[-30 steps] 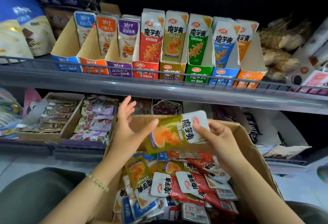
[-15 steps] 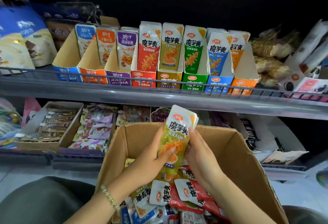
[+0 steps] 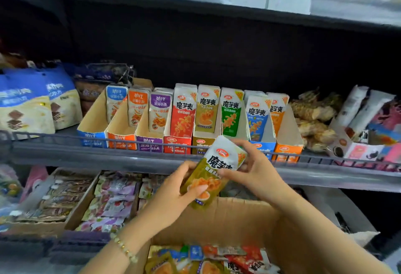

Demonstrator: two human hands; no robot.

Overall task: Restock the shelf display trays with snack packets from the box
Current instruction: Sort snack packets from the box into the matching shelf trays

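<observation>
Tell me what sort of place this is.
Most likely a shop's snack aisle: tiered metal shelves, a row of colour-coded display trays holding packets, and what look like price labels on the upper shelf edge.

A left hand [image 3: 171, 200] and a right hand [image 3: 258, 171] hold a snack packet [image 3: 214, 171] between them. Directly below the hands sits an open cardboard box [image 3: 238, 215], with loose packets [image 3: 217, 258] lying in it. Just behind and above the hands, a row of display trays [image 3: 149, 141] stands side by side on a shelf [image 3: 108, 158], with packets upright in them. Left of the hands, on a lower shelf, lie flat trays of sachets [image 3: 65, 204]. Large bags [image 3: 32, 104] stand left of the row; wrapped snacks [image 3: 312, 119] pile at its right.
</observation>
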